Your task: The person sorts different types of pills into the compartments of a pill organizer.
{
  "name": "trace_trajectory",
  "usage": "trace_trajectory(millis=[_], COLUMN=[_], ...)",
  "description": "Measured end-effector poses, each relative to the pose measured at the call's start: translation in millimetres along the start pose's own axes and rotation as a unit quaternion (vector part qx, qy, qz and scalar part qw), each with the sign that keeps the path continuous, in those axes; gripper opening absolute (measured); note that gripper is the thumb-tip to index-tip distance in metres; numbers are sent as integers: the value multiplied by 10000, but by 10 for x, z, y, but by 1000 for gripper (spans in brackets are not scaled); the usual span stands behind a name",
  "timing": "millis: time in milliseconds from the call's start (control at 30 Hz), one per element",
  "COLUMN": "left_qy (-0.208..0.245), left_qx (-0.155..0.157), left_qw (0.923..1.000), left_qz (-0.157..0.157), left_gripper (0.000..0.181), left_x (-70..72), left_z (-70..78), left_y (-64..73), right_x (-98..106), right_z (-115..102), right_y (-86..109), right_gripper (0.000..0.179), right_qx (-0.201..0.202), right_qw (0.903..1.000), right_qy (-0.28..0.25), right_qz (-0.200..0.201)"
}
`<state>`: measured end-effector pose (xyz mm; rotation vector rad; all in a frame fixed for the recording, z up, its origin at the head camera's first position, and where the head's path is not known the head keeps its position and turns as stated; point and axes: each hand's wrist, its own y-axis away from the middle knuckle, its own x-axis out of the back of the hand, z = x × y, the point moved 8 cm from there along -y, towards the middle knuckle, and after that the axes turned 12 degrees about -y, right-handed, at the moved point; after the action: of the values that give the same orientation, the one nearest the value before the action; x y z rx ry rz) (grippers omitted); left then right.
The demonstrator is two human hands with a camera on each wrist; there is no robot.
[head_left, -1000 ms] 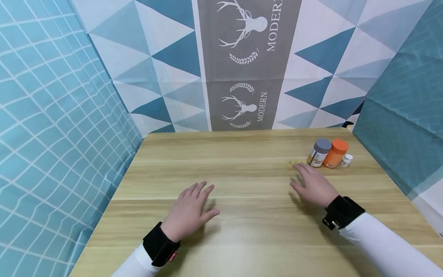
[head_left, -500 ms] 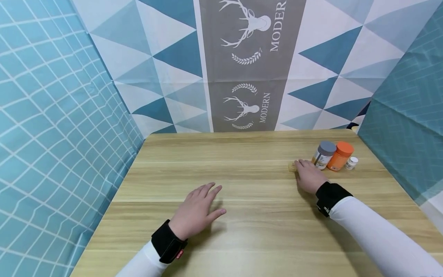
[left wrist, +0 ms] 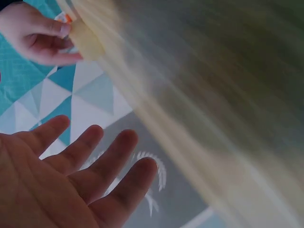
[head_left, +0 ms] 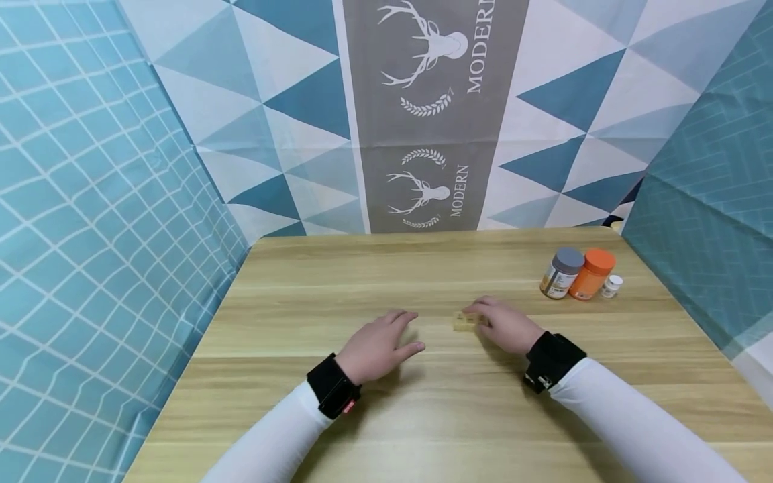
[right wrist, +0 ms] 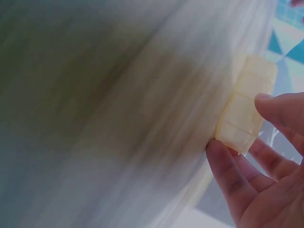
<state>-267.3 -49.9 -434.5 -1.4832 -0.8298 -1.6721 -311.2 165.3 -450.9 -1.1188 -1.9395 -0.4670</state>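
My right hand [head_left: 508, 327] pinches a small translucent yellow pill organizer [head_left: 464, 323] just above or on the wooden table; I cannot tell which. In the right wrist view the pill organizer [right wrist: 246, 107] shows a row of compartments, with the thumb on one side and fingertips at its end. Left of it, my left hand [head_left: 376, 347] hovers over the table, fingers spread and holding nothing. The left wrist view catches its palm [left wrist: 42, 185] and, farther off, the right hand [left wrist: 40, 35] with the yellow organizer [left wrist: 86, 42].
At the table's back right stand a grey-capped bottle [head_left: 560, 274], an orange bottle [head_left: 592, 275] and a small white bottle [head_left: 612, 286], close together. The wooden table [head_left: 302, 282] meets patterned cloth walls at its back and sides.
The right hand reached the pill organizer near the bottles, took hold of it and brought it left and nearer. My left hand moved right and slightly forward, towards it.
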Motion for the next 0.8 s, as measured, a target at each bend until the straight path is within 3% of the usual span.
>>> trace_trajectory(millis=[267, 467, 667, 800], left_qy=[152, -241, 43, 14], left_qx=[14, -103, 45, 51], left_qw=[9992, 9989, 9982, 9985], left_qz=[-370, -398, -598, -539], left_gripper=[65, 54, 43, 36], left_x=[-158, -182, -116, -106], left_z=[178, 255, 205, 192], left_y=[-398, -561, -684, -772], right_x=[-179, -245, -237, -240], right_z=[-264, -248, -201, -186], right_y=[-175, -237, -263, -267], right_gripper=[33, 32, 32, 32], right_qx=[-130, -260, -268, -217], right_qw=[9977, 9947, 9941, 9944], right_qy=[-661, -995, -1049, -1013], right_qz=[10, 45, 119, 191])
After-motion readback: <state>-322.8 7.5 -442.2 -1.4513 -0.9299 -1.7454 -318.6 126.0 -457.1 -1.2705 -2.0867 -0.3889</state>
